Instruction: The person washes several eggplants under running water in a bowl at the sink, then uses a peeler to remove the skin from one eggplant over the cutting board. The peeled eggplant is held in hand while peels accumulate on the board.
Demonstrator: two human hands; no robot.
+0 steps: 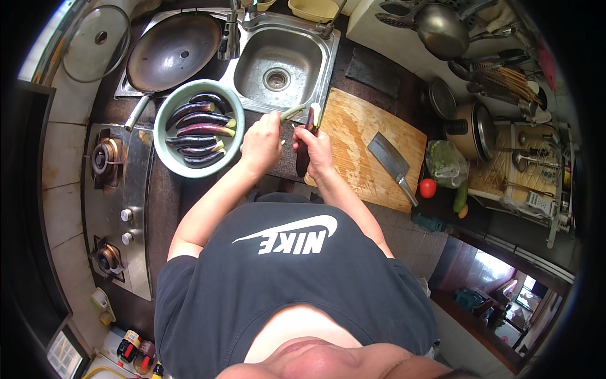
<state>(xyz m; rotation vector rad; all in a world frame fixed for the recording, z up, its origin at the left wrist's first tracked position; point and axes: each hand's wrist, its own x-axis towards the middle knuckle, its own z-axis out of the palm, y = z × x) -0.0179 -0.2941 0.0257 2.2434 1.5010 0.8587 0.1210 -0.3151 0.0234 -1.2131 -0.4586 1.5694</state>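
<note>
My left hand (264,144) is closed around a slim pale-green item (292,112), mostly hidden by the fingers; I cannot tell what it is. In my right hand (316,150) is a dark purple eggplant (303,161), held upright, its pale top end (315,112) pointing at the sink. To the left of my left hand, a light green basin (162,154) holds several whole eggplants (206,118). At the right, a wooden cutting board (348,142) carries a cleaver (390,154), its handle towards the board's near right corner.
Beyond my hands is a steel sink (284,57) with a faucet (229,38). A wok (173,52) sits at its left, above a gas stove (137,166). Past the board lie a tomato (427,188), a bag of green vegetables (445,163) and a lidded pot (466,132).
</note>
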